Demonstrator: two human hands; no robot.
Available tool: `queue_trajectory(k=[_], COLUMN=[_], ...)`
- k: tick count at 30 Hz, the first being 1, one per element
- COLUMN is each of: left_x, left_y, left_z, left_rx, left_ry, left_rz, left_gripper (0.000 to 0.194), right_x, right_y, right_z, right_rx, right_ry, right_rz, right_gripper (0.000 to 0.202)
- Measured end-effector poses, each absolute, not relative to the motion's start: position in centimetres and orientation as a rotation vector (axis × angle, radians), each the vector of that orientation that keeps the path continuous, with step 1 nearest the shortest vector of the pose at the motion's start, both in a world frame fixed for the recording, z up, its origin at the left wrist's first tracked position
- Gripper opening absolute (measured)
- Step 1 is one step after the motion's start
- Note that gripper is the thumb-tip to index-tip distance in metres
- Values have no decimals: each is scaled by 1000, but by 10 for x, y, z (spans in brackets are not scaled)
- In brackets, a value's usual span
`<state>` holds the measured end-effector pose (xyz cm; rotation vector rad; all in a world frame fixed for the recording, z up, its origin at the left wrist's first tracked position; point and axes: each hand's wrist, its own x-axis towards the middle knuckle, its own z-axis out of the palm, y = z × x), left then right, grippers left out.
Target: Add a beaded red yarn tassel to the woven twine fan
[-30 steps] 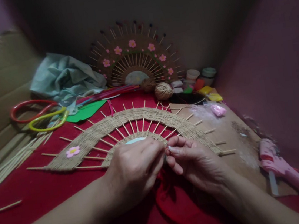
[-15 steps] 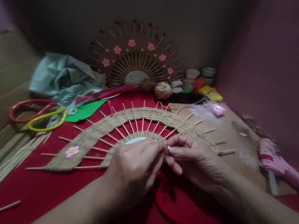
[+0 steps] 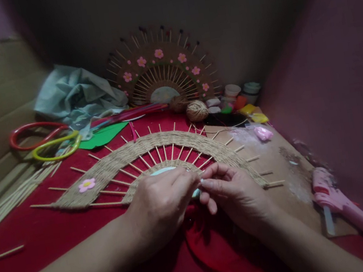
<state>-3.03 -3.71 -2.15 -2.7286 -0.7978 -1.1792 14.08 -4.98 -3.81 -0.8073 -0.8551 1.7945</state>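
A woven twine fan (image 3: 145, 145) with wooden sticks lies on the red cloth, a pink flower (image 3: 87, 185) with a yellow centre at its left end. In front of the fan's centre, my left hand (image 3: 164, 202) is closed, its fingertips pinched and its palm turned down. My right hand (image 3: 232, 192) meets it fingertip to fingertip, thumb and forefinger pressed together. Something tiny and pale shows between the fingertips, too small to name. Below the hands is a loose piece of sheer red material (image 3: 213, 258).
Behind stands a finished-looking fan (image 3: 159, 54) with pink flowers. Red and yellow scissors (image 3: 56, 145), green sheet (image 3: 104, 135) and pale cloth (image 3: 76, 95) are at left; twine ball (image 3: 197, 111), cardboard (image 3: 274, 163) and pink glue gun (image 3: 345, 207) at right.
The red bit seen at the right fingertips no longer shows. Both hands stay together in nearly the same place, and the whole view has shifted slightly.
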Motion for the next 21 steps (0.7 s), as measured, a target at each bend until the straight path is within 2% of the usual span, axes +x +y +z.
queue_trajectory(k=[21], left_x=[-28], left_y=[-37], left_z=[-23], left_rx=[-2853], left_ry=[-794], left_rz=[-1175], left_gripper=[12], right_x=[142], right_y=[-51], right_z=[-43], right_rx=[-830], right_ry=[-935], right_rz=[1790], right_gripper=[20])
